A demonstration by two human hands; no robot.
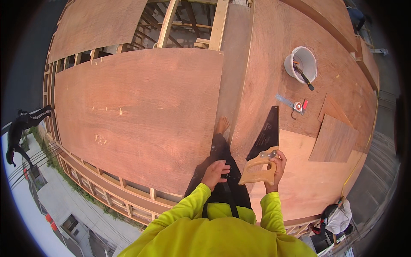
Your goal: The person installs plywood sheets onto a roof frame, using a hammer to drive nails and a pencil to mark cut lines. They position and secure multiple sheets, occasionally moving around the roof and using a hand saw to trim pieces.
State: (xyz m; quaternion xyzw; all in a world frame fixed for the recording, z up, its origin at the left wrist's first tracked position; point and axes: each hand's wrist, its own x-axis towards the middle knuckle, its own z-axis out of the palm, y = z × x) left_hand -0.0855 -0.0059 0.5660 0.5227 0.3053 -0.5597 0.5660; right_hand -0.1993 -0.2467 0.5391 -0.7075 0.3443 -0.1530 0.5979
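Observation:
A handsaw [268, 133] with a dark blade and a light wooden handle stands in front of me on the right, its blade pointing away from me. My right hand [277, 168] is closed on the right side of that handle, near its metal fittings. In front of my dark trousers, my left hand [216, 174] is held loosely, fingers partly bent and apart, with nothing visible in it. It is apart from the saw. Beneath the saw lie brown plywood [257, 94] and a paler sheet [295, 180].
A white bucket [289, 70] with tools, a metal square [284, 100] and a tape measure [298, 106] lie ahead right. Small plywood offcuts [334, 139] are beyond. Open framing [188, 25] gapes ahead. Other people [21, 128] are at the left edge and lower right.

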